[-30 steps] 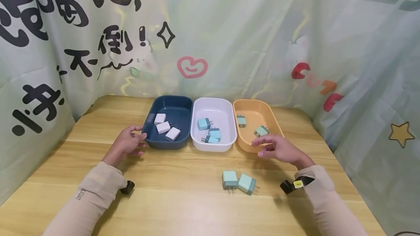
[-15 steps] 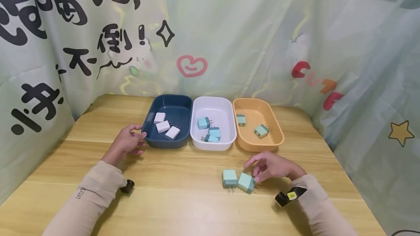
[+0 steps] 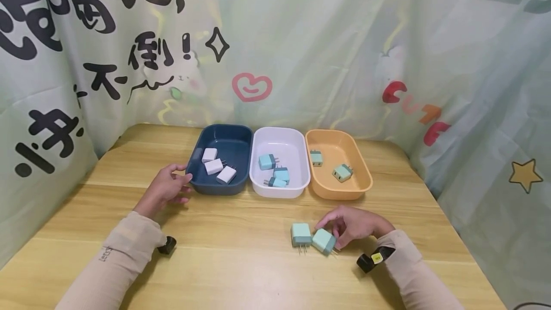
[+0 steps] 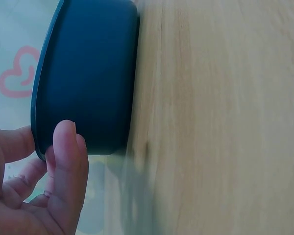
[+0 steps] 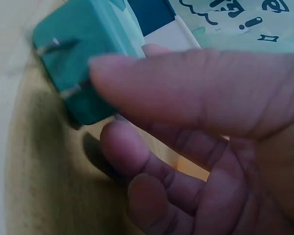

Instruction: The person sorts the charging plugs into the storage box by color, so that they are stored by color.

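Note:
My right hand (image 3: 355, 226) pinches a mint-green plug charger (image 3: 324, 241) at the front of the table, its thumb beside the metal prongs. In the right wrist view, that green charger (image 5: 78, 63) shows its prong face, partly covered by the thumb. A second mint-green charger (image 3: 301, 234) stands just left of it. My left hand (image 3: 167, 185) holds the near left corner of the dark blue tray (image 3: 238, 188). From the left wrist, a thumb lies against the tray's outer wall (image 4: 88, 73) and a finger meets its rim.
White chargers (image 3: 214, 166) lie in the dark blue tray. Beside it, the white tray (image 3: 280, 194) contains light blue chargers (image 3: 267, 162). Two green chargers (image 3: 343, 172) lie in the orange tray (image 3: 340, 194) on the right. A printed curtain (image 3: 310, 51) hangs behind the table (image 3: 241, 271).
My right hand has come down from the orange tray's front edge to the right-hand green charger and now pinches it. The left hand stays at the dark blue tray.

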`<state>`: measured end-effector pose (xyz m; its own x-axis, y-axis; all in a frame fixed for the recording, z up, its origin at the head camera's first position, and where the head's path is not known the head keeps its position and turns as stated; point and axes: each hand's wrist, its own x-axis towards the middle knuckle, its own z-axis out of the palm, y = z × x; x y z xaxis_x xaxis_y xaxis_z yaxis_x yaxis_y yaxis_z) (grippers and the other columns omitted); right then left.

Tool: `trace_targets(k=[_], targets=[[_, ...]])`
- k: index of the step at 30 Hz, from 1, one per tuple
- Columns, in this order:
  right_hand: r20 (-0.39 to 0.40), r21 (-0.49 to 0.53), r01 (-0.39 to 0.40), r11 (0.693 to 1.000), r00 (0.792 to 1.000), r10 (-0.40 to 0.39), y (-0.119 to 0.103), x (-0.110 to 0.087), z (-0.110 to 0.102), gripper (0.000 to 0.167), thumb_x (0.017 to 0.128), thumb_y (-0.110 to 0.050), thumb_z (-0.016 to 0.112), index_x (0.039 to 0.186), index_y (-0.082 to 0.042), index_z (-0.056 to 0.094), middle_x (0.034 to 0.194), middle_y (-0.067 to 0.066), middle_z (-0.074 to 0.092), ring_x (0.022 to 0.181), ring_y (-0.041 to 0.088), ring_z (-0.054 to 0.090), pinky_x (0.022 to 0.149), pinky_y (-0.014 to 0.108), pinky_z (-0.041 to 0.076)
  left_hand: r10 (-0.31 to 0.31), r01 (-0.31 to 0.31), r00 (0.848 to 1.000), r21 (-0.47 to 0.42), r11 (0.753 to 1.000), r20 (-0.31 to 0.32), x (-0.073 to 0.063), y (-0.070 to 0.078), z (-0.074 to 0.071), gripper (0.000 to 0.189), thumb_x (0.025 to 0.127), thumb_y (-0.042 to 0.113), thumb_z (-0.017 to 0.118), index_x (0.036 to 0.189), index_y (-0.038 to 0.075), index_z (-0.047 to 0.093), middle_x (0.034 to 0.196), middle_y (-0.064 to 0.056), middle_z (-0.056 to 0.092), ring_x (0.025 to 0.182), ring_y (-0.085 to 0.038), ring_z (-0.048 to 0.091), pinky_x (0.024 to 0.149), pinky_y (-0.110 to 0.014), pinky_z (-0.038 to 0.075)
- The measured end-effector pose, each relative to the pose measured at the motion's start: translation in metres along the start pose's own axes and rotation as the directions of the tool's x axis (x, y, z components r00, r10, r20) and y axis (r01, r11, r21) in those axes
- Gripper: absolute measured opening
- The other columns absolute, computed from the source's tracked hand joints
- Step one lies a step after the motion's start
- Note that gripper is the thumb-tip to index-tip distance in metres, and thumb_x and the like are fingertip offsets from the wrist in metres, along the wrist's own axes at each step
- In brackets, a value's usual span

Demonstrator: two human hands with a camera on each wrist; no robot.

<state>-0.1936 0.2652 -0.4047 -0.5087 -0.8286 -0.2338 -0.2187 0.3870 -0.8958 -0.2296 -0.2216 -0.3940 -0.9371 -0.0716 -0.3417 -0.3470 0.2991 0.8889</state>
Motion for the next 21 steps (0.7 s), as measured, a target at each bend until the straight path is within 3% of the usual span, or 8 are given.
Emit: trace_targets(k=[10,15,21], targets=[[-0.047,0.004,-0.032,0.999,0.998,0.032,-0.001,-0.006,0.000,0.048,0.071,0.003,0.081,0.114,-0.002,0.059,0.104,0.012,0.059,0.068,0.012,0.060,0.063,0.024,0.052,0.000,0.000,1.000,0.008,1.000,0.005,0.000,0.000,0.000,0.052,0.102,0.017,0.051,0.149,0.006,0.030,0.117,-0.021,0.049,0.089,-0.028,0.060,0.067,-0.037,0.059],[-0.109,-0.025,-0.048,0.999,0.993,0.045,-0.005,-0.009,-0.002,0.047,0.072,0.000,0.081,0.113,-0.005,0.059,0.116,0.015,0.051,0.064,0.014,0.063,0.061,0.026,0.054,0.006,-0.006,1.000,0.011,1.000,0.006,-0.001,0.001,0.001,0.052,0.102,0.016,0.051,0.149,0.005,0.030,0.117,-0.021,0.049,0.088,-0.027,0.060,0.066,-0.037,0.059],[-0.169,-0.073,-0.054,0.996,0.985,0.041,-0.013,-0.012,-0.011,0.045,0.076,-0.002,0.080,0.114,-0.005,0.057,0.115,0.015,0.052,0.064,0.020,0.067,0.060,0.030,0.056,0.002,-0.002,1.000,0.014,1.000,0.002,-0.001,0.001,0.000,0.053,0.102,0.017,0.051,0.149,0.007,0.030,0.117,-0.021,0.049,0.090,-0.028,0.060,0.067,-0.037,0.059]])
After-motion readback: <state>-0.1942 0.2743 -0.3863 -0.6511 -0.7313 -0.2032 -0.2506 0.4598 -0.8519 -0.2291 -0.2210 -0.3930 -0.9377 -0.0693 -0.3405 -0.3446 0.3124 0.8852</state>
